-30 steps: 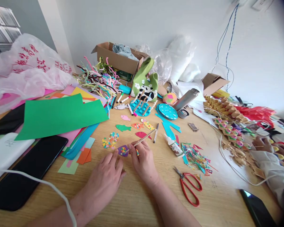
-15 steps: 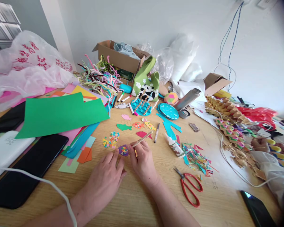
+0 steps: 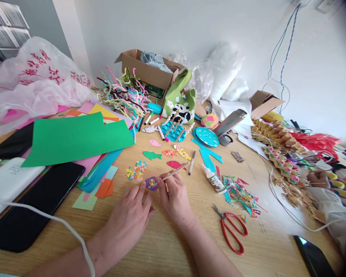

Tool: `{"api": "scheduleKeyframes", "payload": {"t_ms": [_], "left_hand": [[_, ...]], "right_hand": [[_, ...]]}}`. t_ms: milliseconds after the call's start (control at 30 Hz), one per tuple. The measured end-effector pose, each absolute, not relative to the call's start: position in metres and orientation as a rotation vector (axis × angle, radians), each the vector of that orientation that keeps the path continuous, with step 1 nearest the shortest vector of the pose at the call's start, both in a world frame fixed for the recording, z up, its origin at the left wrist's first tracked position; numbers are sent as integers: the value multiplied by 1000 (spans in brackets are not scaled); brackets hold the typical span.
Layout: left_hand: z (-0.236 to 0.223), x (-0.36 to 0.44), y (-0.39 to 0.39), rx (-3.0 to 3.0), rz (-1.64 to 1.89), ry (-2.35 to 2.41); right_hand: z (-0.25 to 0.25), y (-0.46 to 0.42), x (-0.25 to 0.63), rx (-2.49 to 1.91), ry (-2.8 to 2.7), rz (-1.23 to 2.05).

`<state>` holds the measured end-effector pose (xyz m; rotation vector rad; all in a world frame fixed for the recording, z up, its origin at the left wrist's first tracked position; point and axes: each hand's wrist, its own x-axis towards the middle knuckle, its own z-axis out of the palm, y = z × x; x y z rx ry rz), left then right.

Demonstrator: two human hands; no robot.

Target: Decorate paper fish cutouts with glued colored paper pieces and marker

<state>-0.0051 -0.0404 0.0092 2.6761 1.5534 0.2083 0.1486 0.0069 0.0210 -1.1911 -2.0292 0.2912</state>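
The right hand (image 3: 175,198) has the purple cutout (image 3: 151,184) just left of its fingertips; its fingers pinch together on a thin stick (image 3: 177,171). The left hand (image 3: 127,214), fingers slightly apart, touches the cutout's left end. 5 coloured paper fish (image 3: 152,155) lie beyond, toward the table's (image 3: 158,246) far edge.

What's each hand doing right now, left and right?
Left hand: fingertips pressed on the left edge of the purple paper piece.
Right hand: closed on a thin wooden stick, fingertips at the piece's right edge.
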Motion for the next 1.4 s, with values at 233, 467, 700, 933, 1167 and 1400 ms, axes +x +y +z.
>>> {"api": "scheduleKeyframes", "payload": {"t_ms": [233, 467, 700, 933, 1167, 1400], "left_hand": [[8, -5, -40, 2682, 204, 1558], [7, -6, -41, 2685, 225, 1549], [9, -5, -41, 2672, 226, 1543], [8, -5, -41, 2658, 221, 1544], [8, -5, -42, 2647, 212, 1538], [9, -5, -41, 2675, 168, 1534]], "right_hand": [[24, 7, 150, -1185, -2060, 252], [27, 7, 150, -1201, -2103, 226], [28, 9, 149, -1205, -2133, 211], [29, 7, 149, -1213, -2131, 221], [28, 9, 150, -1207, -2133, 222], [29, 9, 149, -1191, -2137, 224]]}}
